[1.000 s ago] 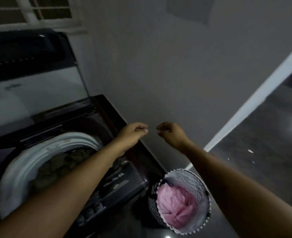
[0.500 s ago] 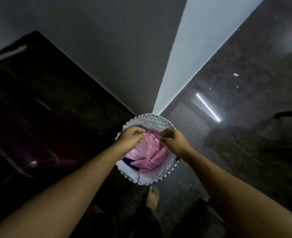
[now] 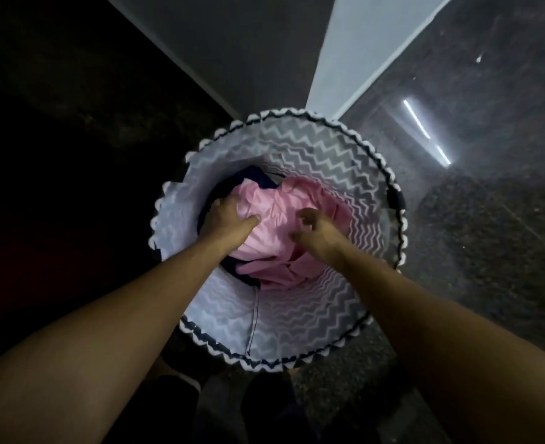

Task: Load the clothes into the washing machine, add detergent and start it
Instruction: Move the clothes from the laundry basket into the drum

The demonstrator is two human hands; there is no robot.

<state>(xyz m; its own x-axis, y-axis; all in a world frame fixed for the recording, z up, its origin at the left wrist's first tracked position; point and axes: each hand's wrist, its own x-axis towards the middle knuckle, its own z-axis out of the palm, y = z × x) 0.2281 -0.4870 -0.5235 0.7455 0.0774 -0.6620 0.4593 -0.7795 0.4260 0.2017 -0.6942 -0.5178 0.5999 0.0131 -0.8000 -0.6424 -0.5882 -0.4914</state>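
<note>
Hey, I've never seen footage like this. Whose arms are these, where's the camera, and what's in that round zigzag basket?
No machine here: the single picture comes from a camera worn on a person's head, looking down, so both bare arms are their own. On the dark speckled floor stands a round fabric laundry basket with grey-and-white zigzags. Inside, a crumpled pink cloth garment lies over a dark navy garment. The left hand grips the pink garment, fingers dug in. The right hand hovers just above it, fingers loosely bent, holding nothing I can see.
</note>
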